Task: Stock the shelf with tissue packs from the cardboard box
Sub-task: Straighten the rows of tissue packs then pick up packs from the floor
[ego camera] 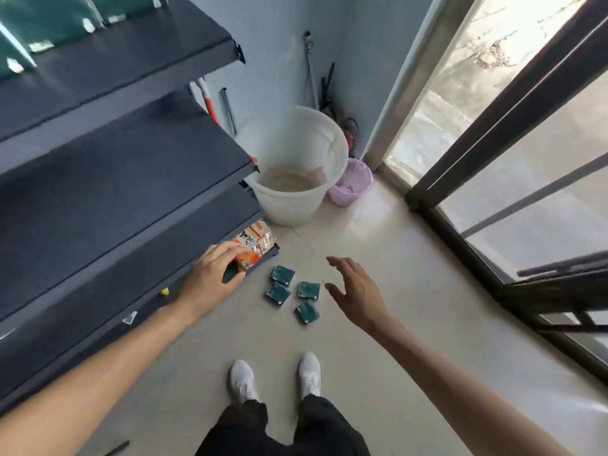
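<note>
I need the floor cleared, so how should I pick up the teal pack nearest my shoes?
Pinch the nearest teal pack by two opposite edges, coming straight down from above. It lies flat on the floor, slightly apart from the others, leaving its edges free for the right hand, which is open.

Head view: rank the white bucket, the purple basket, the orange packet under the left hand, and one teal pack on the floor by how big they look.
1. White bucket, by far the largest.
2. Purple basket and orange packet: too close to rank; the basket is partly hidden by the bucket, the packet by the left hand.
3. Teal pack, smallest.
</note>
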`<state>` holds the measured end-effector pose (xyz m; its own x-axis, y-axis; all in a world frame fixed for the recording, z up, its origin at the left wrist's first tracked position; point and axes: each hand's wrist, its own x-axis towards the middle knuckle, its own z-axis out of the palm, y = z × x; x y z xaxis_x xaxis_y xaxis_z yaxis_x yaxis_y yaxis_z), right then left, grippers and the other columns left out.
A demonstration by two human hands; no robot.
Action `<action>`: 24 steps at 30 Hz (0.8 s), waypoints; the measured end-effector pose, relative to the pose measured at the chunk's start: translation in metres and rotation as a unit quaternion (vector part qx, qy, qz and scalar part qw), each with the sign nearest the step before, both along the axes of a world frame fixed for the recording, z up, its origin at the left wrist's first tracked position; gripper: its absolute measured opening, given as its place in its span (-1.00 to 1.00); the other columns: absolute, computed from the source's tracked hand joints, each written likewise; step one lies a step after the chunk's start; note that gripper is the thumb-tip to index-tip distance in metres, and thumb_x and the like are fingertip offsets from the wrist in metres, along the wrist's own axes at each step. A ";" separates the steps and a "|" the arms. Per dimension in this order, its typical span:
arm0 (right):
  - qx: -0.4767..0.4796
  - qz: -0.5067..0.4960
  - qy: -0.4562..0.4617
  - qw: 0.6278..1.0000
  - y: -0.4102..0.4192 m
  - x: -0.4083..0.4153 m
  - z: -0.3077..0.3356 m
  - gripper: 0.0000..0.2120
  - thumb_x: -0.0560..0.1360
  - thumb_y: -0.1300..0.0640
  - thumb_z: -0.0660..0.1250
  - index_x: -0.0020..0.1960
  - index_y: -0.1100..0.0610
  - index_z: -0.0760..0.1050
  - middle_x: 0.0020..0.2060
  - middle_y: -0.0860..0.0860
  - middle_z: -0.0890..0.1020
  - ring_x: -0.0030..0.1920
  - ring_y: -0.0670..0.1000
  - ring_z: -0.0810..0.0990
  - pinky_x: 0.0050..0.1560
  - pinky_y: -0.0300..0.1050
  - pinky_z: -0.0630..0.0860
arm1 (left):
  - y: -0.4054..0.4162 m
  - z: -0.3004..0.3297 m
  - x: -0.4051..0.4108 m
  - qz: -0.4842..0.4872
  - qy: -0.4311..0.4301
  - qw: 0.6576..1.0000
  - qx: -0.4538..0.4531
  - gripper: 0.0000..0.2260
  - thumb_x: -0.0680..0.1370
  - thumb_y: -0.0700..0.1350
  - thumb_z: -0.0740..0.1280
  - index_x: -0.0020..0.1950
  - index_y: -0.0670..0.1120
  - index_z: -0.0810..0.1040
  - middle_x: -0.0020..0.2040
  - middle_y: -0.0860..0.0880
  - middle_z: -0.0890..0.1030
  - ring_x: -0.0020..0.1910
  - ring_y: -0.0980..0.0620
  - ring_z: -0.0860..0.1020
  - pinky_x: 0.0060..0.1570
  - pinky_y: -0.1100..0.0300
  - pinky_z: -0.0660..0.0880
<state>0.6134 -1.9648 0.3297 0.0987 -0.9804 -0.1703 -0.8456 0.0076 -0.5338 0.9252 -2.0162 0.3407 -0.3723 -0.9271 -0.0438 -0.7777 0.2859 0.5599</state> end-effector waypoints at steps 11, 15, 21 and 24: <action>0.198 -0.199 -0.083 0.956 0.016 -0.056 -0.274 -0.60 0.53 0.05 0.41 0.34 0.09 0.46 0.23 -0.02 0.55 0.02 -0.15 0.51 0.04 -0.22 0.48 | -0.013 -0.287 -0.042 0.113 -0.017 0.979 0.170 -0.65 0.53 -0.20 0.42 0.30 0.03 0.53 0.17 0.05 0.56 0.04 -0.02 0.58 -0.01 -0.03 0.54; 0.224 -0.252 -0.082 0.938 0.019 -0.057 -0.404 -0.61 0.54 0.03 0.40 0.33 0.10 0.47 0.22 -0.01 0.56 0.02 -0.14 0.53 0.05 -0.14 0.54 | -0.021 -0.418 -0.048 0.117 -0.032 0.971 0.207 -0.59 0.56 -0.22 0.38 0.39 0.02 0.46 0.20 0.05 0.56 -0.01 0.06 0.53 0.01 0.01 0.50; 0.250 -0.295 -0.108 0.916 0.019 -0.051 -0.581 -0.63 0.55 0.07 0.39 0.32 0.14 0.48 0.21 0.05 0.59 0.07 -0.04 0.58 0.10 -0.01 0.56 | -0.047 -0.591 -0.066 0.119 -0.047 0.960 0.249 -0.61 0.60 -0.13 0.35 0.42 0.08 0.44 0.24 -0.09 0.52 0.08 -0.13 0.58 0.15 -0.07 0.51; 0.260 -0.277 -0.093 0.920 0.018 -0.044 -0.662 -0.61 0.54 0.03 0.40 0.31 0.15 0.48 0.19 0.05 0.58 0.09 -0.01 0.58 0.13 0.00 0.55 | -0.063 -0.671 -0.074 0.104 -0.069 0.960 0.251 -0.61 0.61 -0.12 0.33 0.43 0.12 0.42 0.26 -0.12 0.48 0.07 -0.18 0.57 0.15 -0.02 0.48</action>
<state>0.5689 -1.9473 -0.3327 -0.3172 -0.6798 -0.6613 -0.5290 0.7055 -0.4716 0.8513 -2.0791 -0.3304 -0.1407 -0.8299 -0.5399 -0.8653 -0.1620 0.4744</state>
